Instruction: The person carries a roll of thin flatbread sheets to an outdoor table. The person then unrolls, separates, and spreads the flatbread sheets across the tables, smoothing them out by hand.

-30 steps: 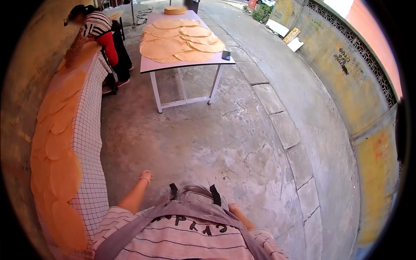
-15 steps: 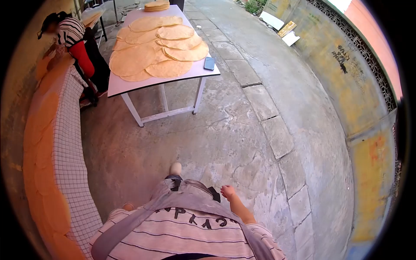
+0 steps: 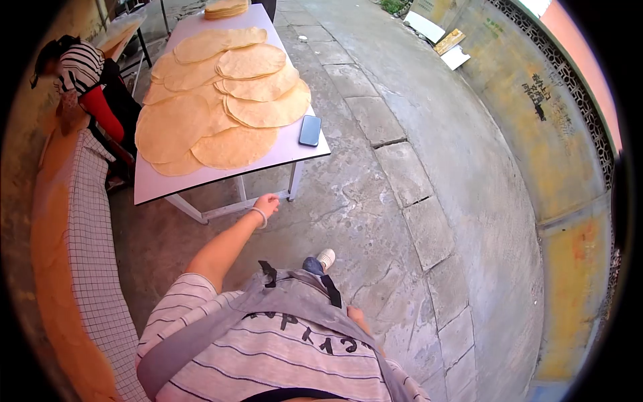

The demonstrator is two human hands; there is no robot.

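Note:
My left hand (image 3: 268,204), with a band (image 3: 260,216) around the wrist, is swung forward in front of the table's near edge, apart from it. Its fingers are loosely curled with nothing visible in them. My right hand (image 3: 356,315) hangs low beside my grey apron (image 3: 295,285), its fingers too hidden to read. Ahead stands a white-topped table (image 3: 284,149) covered with large thin round flatbread sheets (image 3: 175,127), overlapping one another. A phone (image 3: 310,130) lies at its near right corner. At the far end sits a stack of similar round sheets (image 3: 226,8).
On the left runs a long surface with orange-tan sheets (image 3: 50,268) and a checked cloth (image 3: 94,248) along its side. A person (image 3: 90,77) in a striped top bends over its far end. A painted wall (image 3: 512,87) borders the paved lane (image 3: 435,167) on the right.
The table is nearer. My left arm has swung forward into view, while my right hand has drawn back towards my body. A different shoe now shows forward.

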